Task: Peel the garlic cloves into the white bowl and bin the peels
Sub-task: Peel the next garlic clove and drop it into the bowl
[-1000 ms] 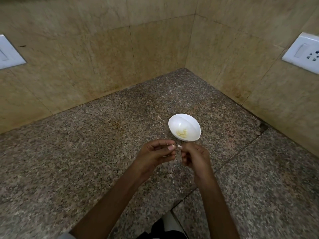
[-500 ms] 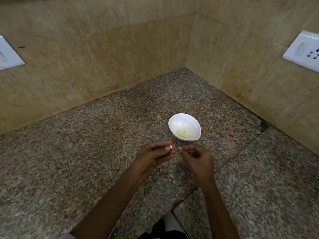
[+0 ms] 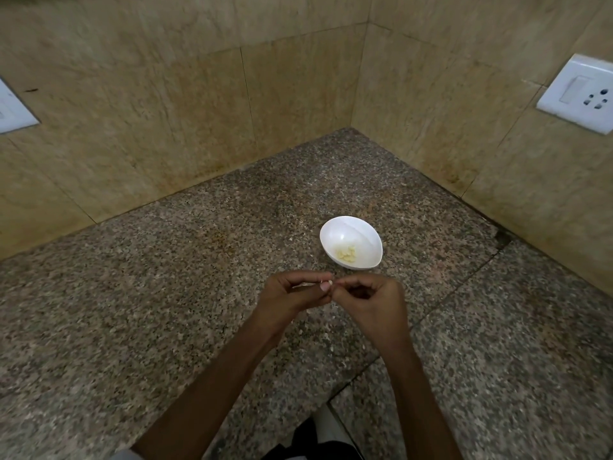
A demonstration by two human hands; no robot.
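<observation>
One white bowl [image 3: 351,227] on the granite counter [image 3: 149,310], with a small heap of peeled cloves [image 3: 346,254] inside, too bunched to count. Two hands just nearer than the bowl, left hand [image 3: 292,295] and right hand [image 3: 373,302], fingertips pinching one garlic clove [image 3: 329,282] between them. Two white switch plates [image 3: 578,92] on the walls, one far left of the bowl, one far right.

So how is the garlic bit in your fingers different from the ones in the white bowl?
The held clove is a single piece, pinched between the fingertips of the left hand and right hand. The bowl cloves are several, lying loose in a heap in the white bowl. The held clove looks whitish, perhaps with skin on it, while the bowl cloves look pale yellow. Both are small garlic pieces.
</observation>
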